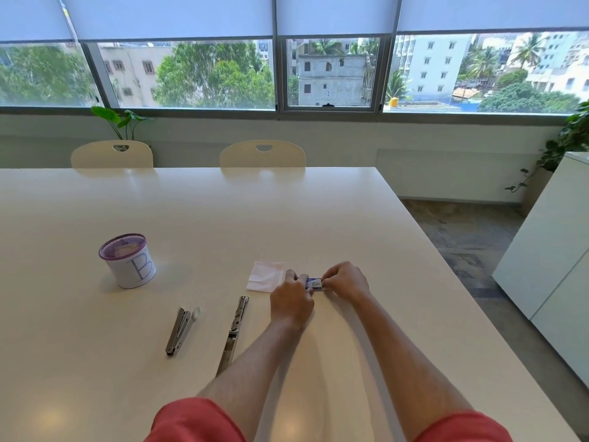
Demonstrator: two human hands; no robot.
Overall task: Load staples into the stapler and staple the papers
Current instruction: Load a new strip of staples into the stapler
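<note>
Both hands are pinching the small staple box (pixel 314 283) between them: left hand (pixel 291 298) gripping its near-left end, right hand (pixel 345 281) its right end, box lying roughly left-right. Looks like they're working it open. The opened stapler (pixel 235 328) is lying just left of the left forearm, long axis running away from the person, so the left hand is nearer. A second stapler (pixel 181 330) is sitting further left. Papers (pixel 266 276) are lying just beyond the left hand. Table (pixel 366 244) edge is well off to the right.

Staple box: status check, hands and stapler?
Left hand and right hand both pinching the staple box. Opened stapler untouched on table. Papers beside hands. Nothing in the way.
</note>
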